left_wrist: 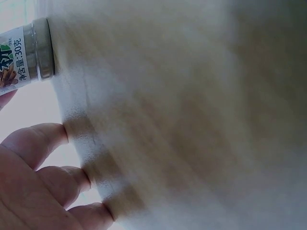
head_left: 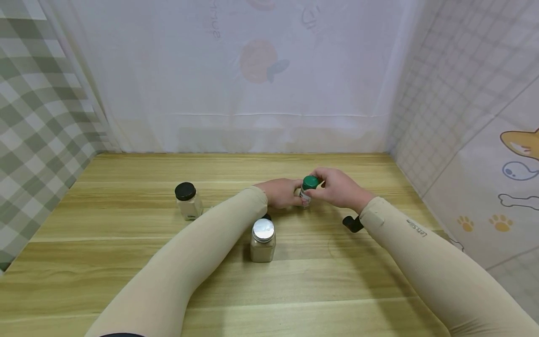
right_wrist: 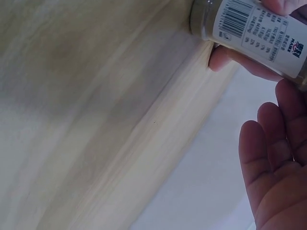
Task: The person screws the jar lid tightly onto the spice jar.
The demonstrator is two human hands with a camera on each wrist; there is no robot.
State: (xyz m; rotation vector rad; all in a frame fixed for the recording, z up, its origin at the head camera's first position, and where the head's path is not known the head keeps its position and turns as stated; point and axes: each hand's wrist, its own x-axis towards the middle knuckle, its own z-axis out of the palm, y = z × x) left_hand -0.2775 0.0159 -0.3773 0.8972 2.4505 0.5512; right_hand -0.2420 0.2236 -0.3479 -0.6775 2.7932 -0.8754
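Observation:
A small clear spice jar (head_left: 305, 198) with a green cap (head_left: 310, 181) stands on the wooden table. My left hand (head_left: 283, 193) holds the jar's body between thumb and finger. From the other side, my right hand (head_left: 340, 187) pinches the green cap. In the left wrist view the jar's printed label (left_wrist: 17, 60) shows, and the other fingers (left_wrist: 53, 143) touch the tabletop. A barcode label (right_wrist: 259, 36) on the jar appears in the right wrist view, above the loosely bent lower fingers (right_wrist: 254, 148) of the right hand. The cap lies outside both wrist views.
A black-lidded jar (head_left: 189, 208) stands at the left. A square jar with a silver lid (head_left: 263, 230) is close to my left forearm, which partly hides a black-topped thing (head_left: 267, 216). A black object (head_left: 353, 223) lies below my right wrist. Cloth-covered walls (head_left: 252, 133) border the table.

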